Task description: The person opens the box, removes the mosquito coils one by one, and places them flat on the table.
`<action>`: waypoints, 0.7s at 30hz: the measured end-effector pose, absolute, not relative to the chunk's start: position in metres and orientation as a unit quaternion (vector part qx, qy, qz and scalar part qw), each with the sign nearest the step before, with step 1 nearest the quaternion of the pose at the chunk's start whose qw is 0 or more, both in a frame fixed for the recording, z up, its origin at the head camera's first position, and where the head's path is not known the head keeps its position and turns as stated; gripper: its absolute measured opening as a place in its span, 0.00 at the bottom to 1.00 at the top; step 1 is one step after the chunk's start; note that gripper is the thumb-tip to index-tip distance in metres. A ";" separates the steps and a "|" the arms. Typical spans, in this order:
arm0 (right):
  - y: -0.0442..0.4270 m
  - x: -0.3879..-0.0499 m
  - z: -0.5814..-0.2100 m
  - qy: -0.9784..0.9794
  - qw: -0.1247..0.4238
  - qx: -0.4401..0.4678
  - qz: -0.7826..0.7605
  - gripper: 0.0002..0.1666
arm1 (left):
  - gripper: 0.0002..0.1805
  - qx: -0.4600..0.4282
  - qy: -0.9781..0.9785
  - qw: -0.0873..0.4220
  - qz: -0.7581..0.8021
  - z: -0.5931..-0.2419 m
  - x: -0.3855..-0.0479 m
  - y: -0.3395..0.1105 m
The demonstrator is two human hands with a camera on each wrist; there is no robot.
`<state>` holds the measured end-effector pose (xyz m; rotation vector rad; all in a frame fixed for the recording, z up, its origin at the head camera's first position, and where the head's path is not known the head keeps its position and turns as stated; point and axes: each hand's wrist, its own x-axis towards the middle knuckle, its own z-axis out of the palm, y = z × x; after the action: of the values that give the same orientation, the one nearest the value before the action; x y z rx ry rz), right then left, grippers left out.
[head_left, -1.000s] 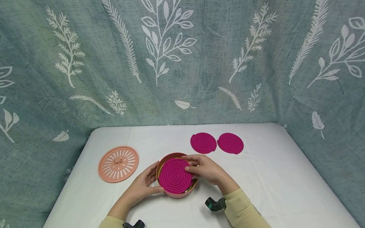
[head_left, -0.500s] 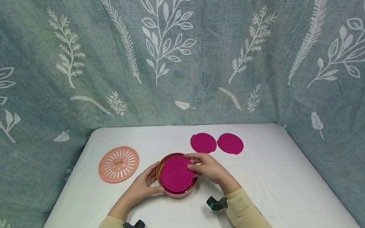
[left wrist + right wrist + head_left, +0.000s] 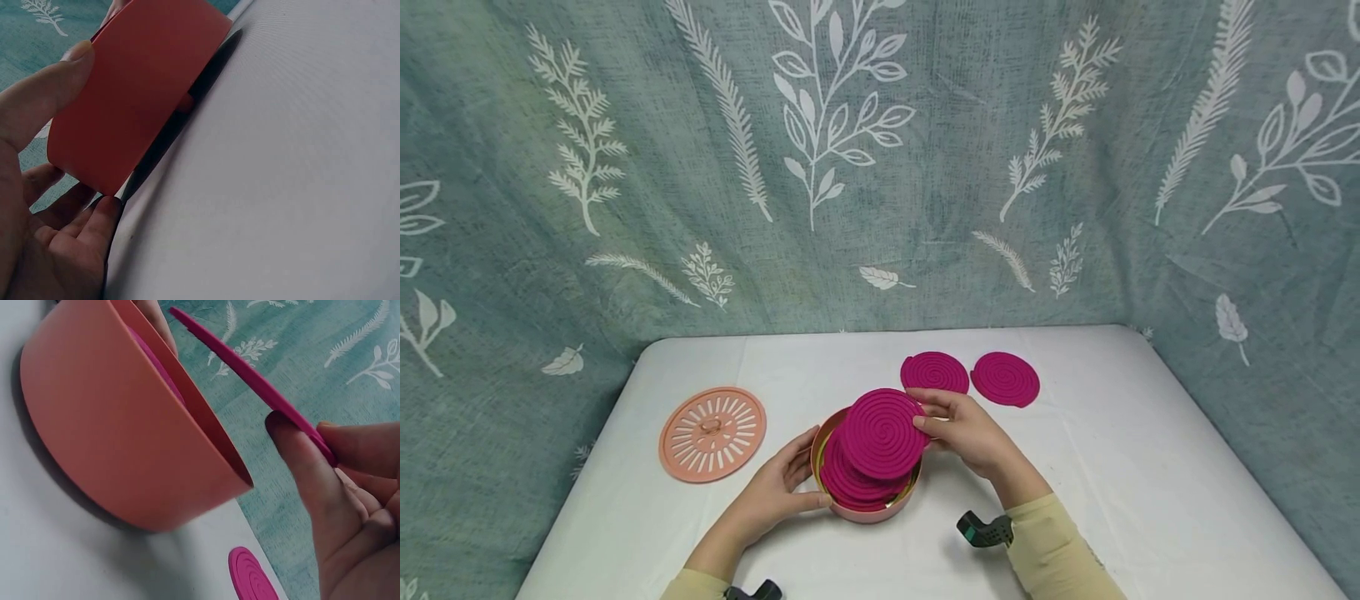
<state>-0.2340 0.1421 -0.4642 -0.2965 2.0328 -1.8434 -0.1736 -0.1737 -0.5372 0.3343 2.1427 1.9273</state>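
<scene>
My right hand (image 3: 976,433) pinches a magenta spiral mosquito coil (image 3: 882,435) by its right edge, thumb on one face and fingers on the other. In the right wrist view this coil (image 3: 247,375) is tilted above the rim, apart from the round pink mosquito coil box (image 3: 119,425). More magenta coils (image 3: 842,477) lie inside the box, partly hidden under the raised one. My left hand (image 3: 775,487) holds the left side of the box (image 3: 867,517), thumb at the front and fingers behind. In the left wrist view, thumb and fingers span the box wall (image 3: 140,81).
A pink slotted lid (image 3: 712,435) with a small central metal piece lies to the left on the white table (image 3: 1120,467). Towards the back lie two magenta coils, the left one (image 3: 934,369) beside the right one (image 3: 1006,379). A patterned cloth (image 3: 925,167) hangs behind the table.
My right hand has lifted the coil out of the box, up and to the right, uncovering other coils below. My left hand has stayed on the box.
</scene>
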 end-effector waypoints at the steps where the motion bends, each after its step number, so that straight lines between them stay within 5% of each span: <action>1: 0.145 -0.234 -0.465 0.718 0.189 -0.107 -0.661 0.30 | 0.58 0.114 0.734 0.121 0.659 -0.537 -0.174 -0.174; 21: 0.207 -0.248 -0.469 0.673 0.133 -0.045 -0.726 0.35 | 0.59 0.102 0.734 0.128 0.659 -0.534 -0.173 -0.173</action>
<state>-0.2477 0.2075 -0.4690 -0.1320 1.9525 -2.1056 -0.1725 -0.1729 -0.5343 0.2977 2.1353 1.9181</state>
